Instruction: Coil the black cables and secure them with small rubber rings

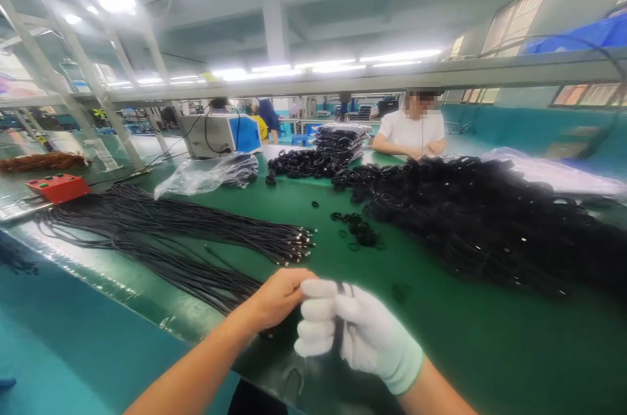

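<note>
My left hand (pixel 279 297) is bare, its fingers closed against the gloved fingertips; what it pinches, if anything, is hidden. Beside it, my right hand (pixel 355 330) wears a white glove and is closed on a black strap (pixel 338 330) that runs down between fingers and palm. Both hands touch each other above the front edge of the green table (pixel 441 349). Long black cables (pixel 196 222) lie in bundles to the left, with metal tips near the hands. Some small black rings (pixel 362 232) lie loose beyond the hands.
A large heap of black coiled pieces (pixel 470 212) covers the right side. A clear plastic bag (pixel 206 173), a red control box (pixel 61 187) and a blue-and-white machine (pixel 223 134) stand farther back. A person in white (pixel 411 131) sits across the table. Metal posts rise at the left.
</note>
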Demonstrator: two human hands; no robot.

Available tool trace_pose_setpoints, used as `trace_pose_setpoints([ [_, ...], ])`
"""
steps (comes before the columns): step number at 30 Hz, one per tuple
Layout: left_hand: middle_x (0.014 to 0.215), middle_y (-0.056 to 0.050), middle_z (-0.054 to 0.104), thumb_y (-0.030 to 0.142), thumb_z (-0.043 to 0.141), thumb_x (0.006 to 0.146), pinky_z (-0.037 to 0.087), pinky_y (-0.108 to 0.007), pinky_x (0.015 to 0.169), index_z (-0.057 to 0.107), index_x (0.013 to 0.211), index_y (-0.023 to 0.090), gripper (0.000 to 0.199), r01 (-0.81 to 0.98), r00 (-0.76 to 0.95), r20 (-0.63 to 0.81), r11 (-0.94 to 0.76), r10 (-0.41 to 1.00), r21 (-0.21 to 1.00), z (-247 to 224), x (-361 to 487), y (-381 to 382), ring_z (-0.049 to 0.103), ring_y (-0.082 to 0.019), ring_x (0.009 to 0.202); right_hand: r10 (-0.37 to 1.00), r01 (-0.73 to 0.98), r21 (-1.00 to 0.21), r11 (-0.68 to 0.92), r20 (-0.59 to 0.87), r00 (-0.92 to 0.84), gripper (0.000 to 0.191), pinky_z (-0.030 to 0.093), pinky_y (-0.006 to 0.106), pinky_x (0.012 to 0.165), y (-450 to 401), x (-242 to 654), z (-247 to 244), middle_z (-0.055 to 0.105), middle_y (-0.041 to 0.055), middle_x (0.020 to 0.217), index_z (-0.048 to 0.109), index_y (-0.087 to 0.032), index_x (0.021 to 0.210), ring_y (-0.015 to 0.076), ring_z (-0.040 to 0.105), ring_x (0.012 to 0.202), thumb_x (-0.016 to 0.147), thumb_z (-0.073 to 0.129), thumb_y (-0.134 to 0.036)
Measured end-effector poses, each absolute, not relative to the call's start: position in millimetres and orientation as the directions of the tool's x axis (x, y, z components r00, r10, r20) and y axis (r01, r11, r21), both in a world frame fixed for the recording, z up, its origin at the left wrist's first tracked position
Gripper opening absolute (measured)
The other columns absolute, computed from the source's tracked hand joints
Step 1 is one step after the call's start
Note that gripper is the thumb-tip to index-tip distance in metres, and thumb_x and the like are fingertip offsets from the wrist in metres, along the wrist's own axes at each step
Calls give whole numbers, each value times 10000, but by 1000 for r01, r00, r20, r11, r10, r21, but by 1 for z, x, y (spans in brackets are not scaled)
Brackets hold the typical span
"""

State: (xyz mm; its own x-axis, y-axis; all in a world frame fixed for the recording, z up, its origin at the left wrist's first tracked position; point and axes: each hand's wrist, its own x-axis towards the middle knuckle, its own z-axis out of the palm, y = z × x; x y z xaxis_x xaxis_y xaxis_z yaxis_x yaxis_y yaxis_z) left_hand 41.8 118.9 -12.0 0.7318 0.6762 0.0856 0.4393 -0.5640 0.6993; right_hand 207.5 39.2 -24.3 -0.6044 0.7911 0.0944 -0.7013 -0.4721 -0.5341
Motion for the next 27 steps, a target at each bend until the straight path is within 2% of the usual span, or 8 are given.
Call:
trace_pose_setpoints([
  [4, 804, -29, 638, 231, 367, 905, 405, -295, 692, 635, 809, 182, 289, 688, 645, 153, -656, 749, 310, -32, 35, 111, 568, -169, 726, 916, -775, -571, -269, 99, -390, 393, 454, 430, 826, 46, 219, -16, 596, 17, 778, 571, -160, 1049, 157, 588, 715, 733, 715, -343],
  [7, 794, -31, 629, 212, 357, 908, 381, -309, 687, 601, 806, 190, 266, 713, 659, 175, -682, 731, 164, -33, 40, 84, 563, -180, 715, 956, -768, -612, -188, 64, -285, 377, 439, 464, 876, 50, 223, -17, 644, 73, 914, 574, -158, 1071, 206, 628, 837, 759, 691, -334],
  [12, 765, -22, 637, 165, 417, 876, 352, -304, 638, 574, 762, 181, 195, 653, 734, 160, -751, 660, 96, -24, 56, 48, 564, -173, 672, 974, -695, -693, -193, -49, -222, 359, 418, 467, 929, 51, 218, -31, 659, 149, 1030, 565, -114, 1074, 251, 637, 952, 777, 682, -277],
  [15, 725, -7, 636, 223, 512, 857, 332, -294, 615, 580, 727, 176, 154, 593, 780, 186, -800, 598, 89, -18, 51, 53, 551, -156, 636, 955, -603, -749, -274, -139, -262, 341, 452, 422, 873, 47, 213, -36, 668, 162, 1012, 560, -92, 1066, 237, 649, 904, 778, 681, -229],
  [18, 737, 9, 634, 307, 603, 823, 344, -284, 675, 621, 753, 192, 136, 499, 802, 269, -845, 534, 192, -4, 36, 71, 552, -149, 710, 872, -548, -731, -407, -132, -471, 266, 469, 367, 777, 41, 209, -39, 671, 114, 890, 582, -86, 1008, 190, 635, 791, 795, 661, -224],
  [20, 756, 13, 635, 315, 643, 796, 366, -263, 708, 647, 763, 196, 123, 438, 794, 270, -820, 545, 368, 5, 27, 84, 551, -138, 745, 777, -540, -669, -511, -92, -622, 238, 457, 357, 749, 37, 205, -41, 636, 82, 810, 584, -82, 966, 169, 607, 750, 799, 655, -235],
  [24, 768, 0, 640, 244, 706, 713, 432, -206, 661, 666, 764, 149, 115, 266, 775, 149, -530, 614, 805, 0, 25, 104, 567, -120, 717, 613, -507, -487, -711, -76, -786, 241, 419, 318, 680, 34, 194, -47, 510, 14, 721, 543, -98, 886, 126, 516, 670, 744, 695, -219],
  [27, 770, -24, 655, 243, 640, 755, 454, -225, 694, 676, 767, 126, 123, 187, 752, 112, -374, 650, 908, -17, 31, 112, 587, -139, 742, 616, -556, -381, -739, -47, -786, 237, 369, 263, 622, 37, 190, -49, 426, -26, 691, 488, -130, 814, 91, 443, 618, 708, 699, -142],
])
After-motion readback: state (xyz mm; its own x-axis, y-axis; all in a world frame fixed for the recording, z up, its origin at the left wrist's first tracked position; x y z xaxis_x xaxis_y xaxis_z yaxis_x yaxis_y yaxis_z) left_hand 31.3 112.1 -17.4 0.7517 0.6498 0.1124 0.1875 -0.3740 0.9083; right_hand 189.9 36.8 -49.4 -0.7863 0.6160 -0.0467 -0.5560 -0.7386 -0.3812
